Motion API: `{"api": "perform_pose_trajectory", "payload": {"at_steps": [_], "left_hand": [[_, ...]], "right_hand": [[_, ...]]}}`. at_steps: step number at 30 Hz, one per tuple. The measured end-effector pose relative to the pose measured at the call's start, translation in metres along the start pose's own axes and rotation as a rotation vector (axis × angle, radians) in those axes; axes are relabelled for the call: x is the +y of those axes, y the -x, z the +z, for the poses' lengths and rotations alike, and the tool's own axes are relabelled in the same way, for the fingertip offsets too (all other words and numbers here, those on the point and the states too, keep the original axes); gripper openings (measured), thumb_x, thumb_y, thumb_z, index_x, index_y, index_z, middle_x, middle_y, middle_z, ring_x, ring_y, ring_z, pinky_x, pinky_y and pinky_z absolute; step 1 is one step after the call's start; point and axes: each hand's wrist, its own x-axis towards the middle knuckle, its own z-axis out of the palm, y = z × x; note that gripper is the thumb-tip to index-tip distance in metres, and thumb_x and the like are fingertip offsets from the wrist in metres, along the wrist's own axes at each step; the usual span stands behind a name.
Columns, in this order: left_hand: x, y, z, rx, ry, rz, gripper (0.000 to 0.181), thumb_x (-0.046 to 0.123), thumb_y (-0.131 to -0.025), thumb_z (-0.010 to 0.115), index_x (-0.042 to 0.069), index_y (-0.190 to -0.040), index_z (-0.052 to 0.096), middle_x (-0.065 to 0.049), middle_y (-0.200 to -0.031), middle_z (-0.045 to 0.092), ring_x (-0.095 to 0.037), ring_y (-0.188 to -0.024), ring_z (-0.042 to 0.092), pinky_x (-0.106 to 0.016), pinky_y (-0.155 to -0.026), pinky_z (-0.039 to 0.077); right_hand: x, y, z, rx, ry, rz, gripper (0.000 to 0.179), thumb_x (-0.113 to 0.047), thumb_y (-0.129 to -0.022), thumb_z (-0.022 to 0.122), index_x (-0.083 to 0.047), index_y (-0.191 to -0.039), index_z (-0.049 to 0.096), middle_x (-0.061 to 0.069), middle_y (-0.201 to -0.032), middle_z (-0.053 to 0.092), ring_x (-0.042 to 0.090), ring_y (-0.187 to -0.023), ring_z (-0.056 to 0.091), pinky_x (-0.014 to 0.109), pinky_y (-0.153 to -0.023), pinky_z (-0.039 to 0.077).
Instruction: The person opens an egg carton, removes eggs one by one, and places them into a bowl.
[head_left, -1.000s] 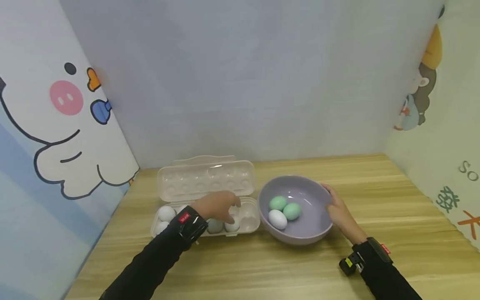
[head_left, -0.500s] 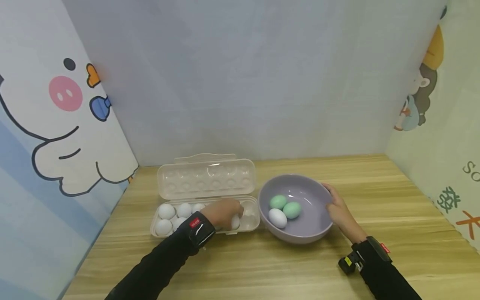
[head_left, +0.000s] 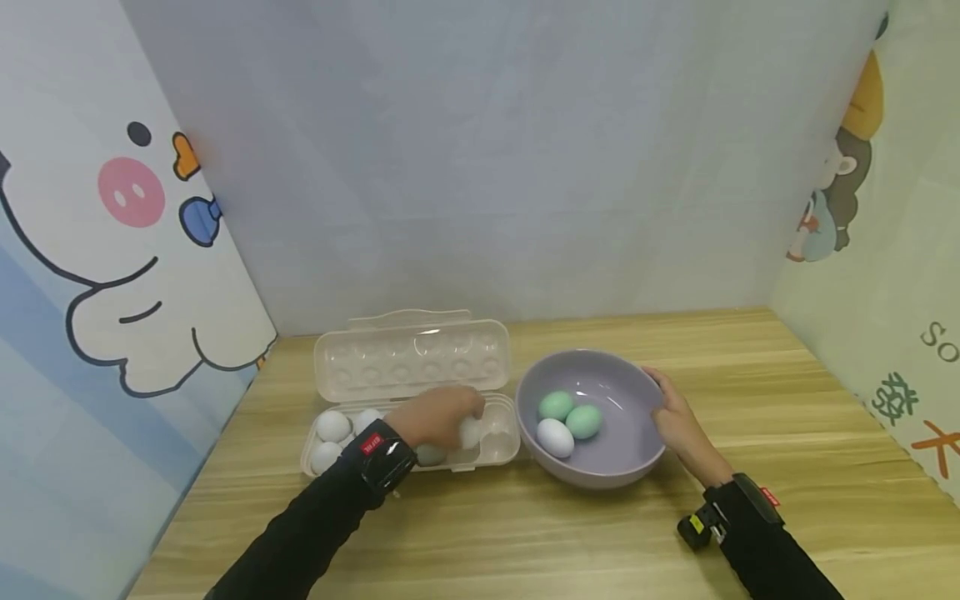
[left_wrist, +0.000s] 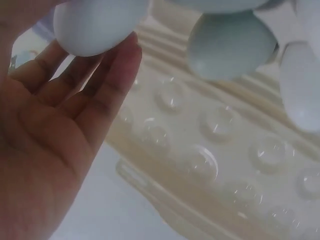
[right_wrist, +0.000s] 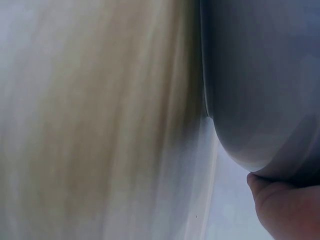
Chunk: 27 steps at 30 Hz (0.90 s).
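A white egg [left_wrist: 100, 25] is pinched between the thumb and fingertips of my left hand [head_left: 437, 414], just over the right part of the open egg carton [head_left: 504, 454]. Pale green eggs [left_wrist: 232, 45] and white eggs [head_left: 333, 426] sit in the carton's cups, partly hidden by that hand and wrist. My right hand [head_left: 678, 425] grips the right rim of a purple bowl [head_left: 630, 425], its thumb over the edge. Two mint-green eggs [head_left: 584, 422] and one white egg [head_left: 556, 437] lie in the bowl's left half.
The carton's clear lid [head_left: 412, 360] stands tilted back behind the cups. Bowl and carton nearly touch side by side on the wooden table [head_left: 525, 542]. A pale backdrop [head_left: 465, 167] rises behind the table, with printed panels left and right.
My left hand reached down into the carton with spread fingers, closed around a white egg and has risen slightly with it. My right hand and the bowl stay in place.
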Motion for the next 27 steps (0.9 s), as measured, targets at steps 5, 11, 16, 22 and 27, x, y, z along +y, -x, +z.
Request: {"api": "perform_pose_trajectory", "payload": {"at_steps": [5,11,16,22,27], "left_hand": [[0.003,-0.004,-0.017,0.046,-0.001,0.016,0.027,0.004,-0.060,0.068,0.014,-0.079,0.052,0.005,-0.077,0.050,-0.013,-0.069,0.047,-0.027,-0.061,0.043],[0.016,-0.020,-0.031,0.102,0.071,0.051,0.031,0.007,-0.060,0.069,0.017,-0.078,0.046,0.005,-0.073,0.048,-0.012,-0.065,0.045,-0.025,-0.058,0.040],[0.037,-0.039,-0.032,0.123,0.049,0.116,0.034,0.017,-0.064,0.073,0.016,-0.092,0.053,0.006,-0.087,0.052,-0.011,-0.077,0.049,-0.024,-0.067,0.042],[0.058,-0.067,-0.028,0.127,-0.023,0.203,0.045,0.026,-0.068,0.073,0.014,-0.109,0.057,0.002,-0.099,0.053,-0.011,-0.087,0.049,-0.023,-0.073,0.042],[0.072,-0.088,-0.022,0.093,-0.035,0.260,0.039,0.026,-0.066,0.073,0.017,-0.102,0.062,0.003,-0.090,0.049,-0.009,-0.079,0.047,-0.020,-0.069,0.040]], "right_hand": [[-0.001,0.000,-0.001,-0.002,-0.008,0.006,0.070,0.014,-0.069,0.024,-0.003,-0.137,0.021,0.023,-0.140,0.022,0.039,-0.124,0.023,0.058,-0.100,0.020],[-0.002,0.001,0.000,-0.004,-0.016,0.016,0.070,0.014,-0.069,0.026,-0.003,-0.137,0.020,0.024,-0.141,0.021,0.041,-0.124,0.023,0.060,-0.099,0.021],[-0.001,0.001,-0.001,0.004,-0.024,0.022,0.071,0.014,-0.068,0.026,-0.003,-0.137,0.021,0.024,-0.141,0.022,0.042,-0.124,0.024,0.059,-0.099,0.023],[0.001,0.001,-0.001,0.013,-0.033,0.023,0.072,0.014,-0.067,0.027,-0.003,-0.136,0.022,0.025,-0.140,0.022,0.042,-0.122,0.027,0.059,-0.097,0.026],[0.001,0.000,0.000,0.022,-0.031,0.004,0.073,0.015,-0.065,0.028,-0.002,-0.136,0.023,0.025,-0.139,0.024,0.042,-0.120,0.029,0.059,-0.097,0.027]]}}
